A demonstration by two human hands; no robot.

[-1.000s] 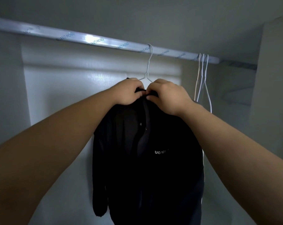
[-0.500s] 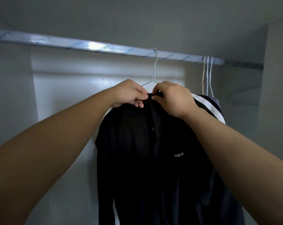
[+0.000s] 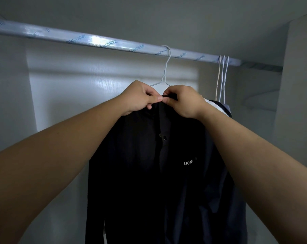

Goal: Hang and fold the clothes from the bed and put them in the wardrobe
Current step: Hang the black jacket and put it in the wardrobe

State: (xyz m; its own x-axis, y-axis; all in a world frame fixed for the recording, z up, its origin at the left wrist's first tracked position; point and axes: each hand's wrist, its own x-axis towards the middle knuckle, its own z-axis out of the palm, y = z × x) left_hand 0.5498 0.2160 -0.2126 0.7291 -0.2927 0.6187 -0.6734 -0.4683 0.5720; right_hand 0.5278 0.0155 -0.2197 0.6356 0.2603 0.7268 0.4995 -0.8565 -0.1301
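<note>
Hanging shirt [image 3: 149,173]: black and buttoned, with white "UG10" lettering on the chest, it is hanging at the centre of the wardrobe [image 3: 96,95], nearest the camera.
Wire hanger [image 3: 165,67]: white, it is carrying the shirt, and its hook is sitting over the rail.
Striped garment [image 3: 217,105]: dark with a white stripe, it is hanging just right of the shirt, partly hidden behind the right wrist.
Spare hangers [image 3: 223,76]: thin wire ones are hanging together at the far right.
Rail [image 3: 96,40]: silvery and film-wrapped, it is running left to right under the wardrobe top.
Left hand [image 3: 140,95]: it is reaching up from the near left, thumb and curled fingers pinching the shirt collar.
Right hand [image 3: 182,101]: it is reaching up from the near right and pinching the collar's other side, close beside the left hand.
</note>
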